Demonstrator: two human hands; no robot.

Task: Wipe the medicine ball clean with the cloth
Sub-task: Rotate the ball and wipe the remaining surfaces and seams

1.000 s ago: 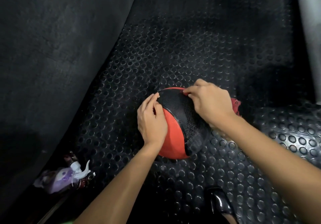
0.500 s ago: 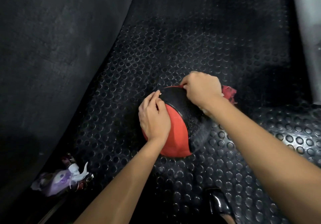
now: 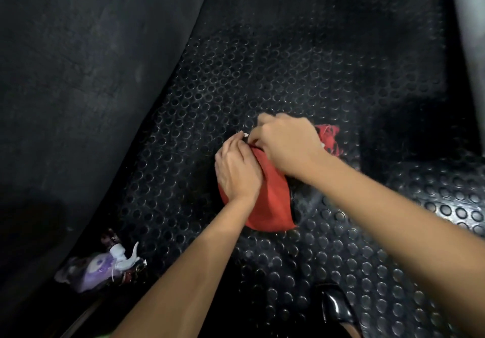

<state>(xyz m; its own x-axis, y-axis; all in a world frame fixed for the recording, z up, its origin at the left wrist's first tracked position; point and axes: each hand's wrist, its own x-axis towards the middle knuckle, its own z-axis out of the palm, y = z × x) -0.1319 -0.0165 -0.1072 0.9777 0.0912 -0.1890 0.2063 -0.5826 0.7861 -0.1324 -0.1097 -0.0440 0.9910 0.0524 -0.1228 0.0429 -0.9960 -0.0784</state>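
Your right hand (image 3: 288,146), clutching the cloth (image 3: 328,138), swept across the medicine ball (image 3: 273,201) toward your flat, steadying left hand (image 3: 237,172), covering fresh surface.

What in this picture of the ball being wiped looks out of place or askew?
A purple spray bottle lies tipped on its side on the studded mat, left of the medicine ball. Beyond the right hand, the red cloth shows frayed threads.

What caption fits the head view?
Left hand steadies the medicine ball while right hand wipes it with a red cloth.
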